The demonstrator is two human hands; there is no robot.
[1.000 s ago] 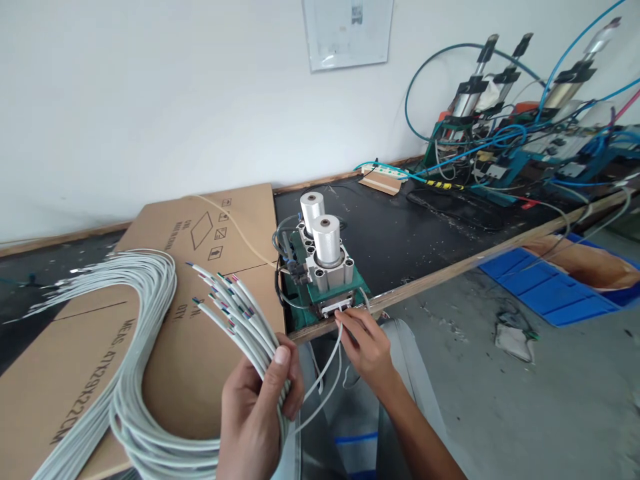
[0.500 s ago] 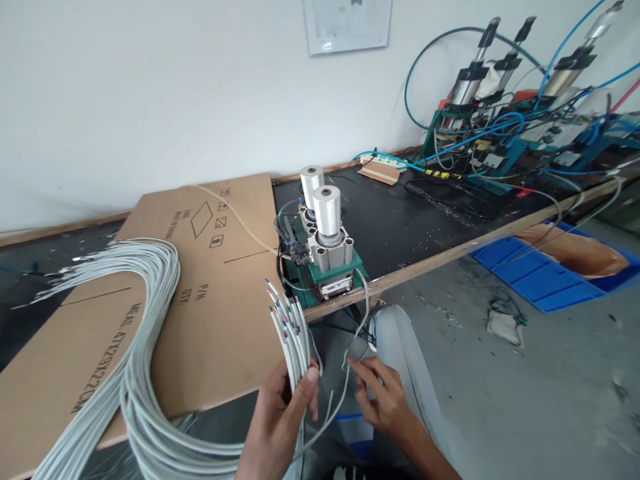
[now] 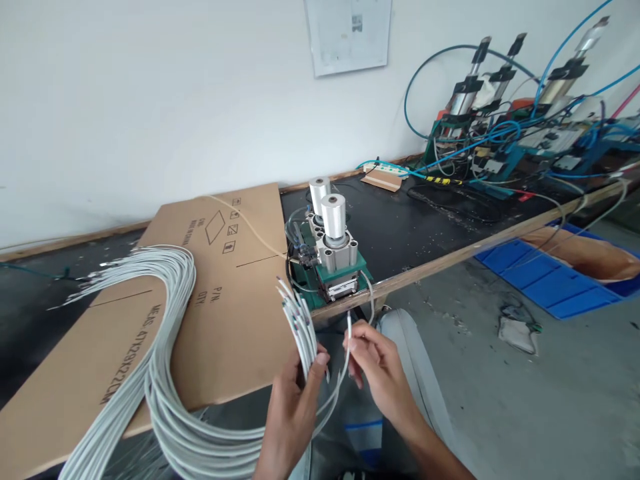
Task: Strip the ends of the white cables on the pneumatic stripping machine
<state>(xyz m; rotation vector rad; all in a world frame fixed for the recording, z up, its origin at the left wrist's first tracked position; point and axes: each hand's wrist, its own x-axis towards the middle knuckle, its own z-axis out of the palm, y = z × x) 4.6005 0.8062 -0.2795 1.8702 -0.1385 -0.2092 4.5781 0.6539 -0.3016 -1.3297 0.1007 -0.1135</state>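
Observation:
My left hand [image 3: 296, 403] is closed round a bundle of white cables [image 3: 301, 327], their cut ends pointing up with small coloured wire tips. Between thumb and fingers, my right hand [image 3: 377, 367] pinches one single white cable [image 3: 349, 333] near its end, which stands upright. That cable curves down and back below my left hand. Just beyond both hands, at the bench edge, sits a small pneumatic machine [image 3: 336, 257] with two knurled silver cylinders on a green base. The long part of the cable bundle [image 3: 173, 347] loops over the cardboard at the left.
A flat cardboard sheet [image 3: 250, 347] covers the left of the black bench [image 3: 395, 233]. More pneumatic machines [image 3: 465, 100] with blue hoses stand at the far right. A blue bin [image 3: 530, 283] rests on the floor, and a power strip [image 3: 385, 172] lies by the wall.
My right hand has risen and now pinches a single cable near its tip, raised upright beside the bundle. My left hand still grips the bundle. The whole view has shifted slightly.

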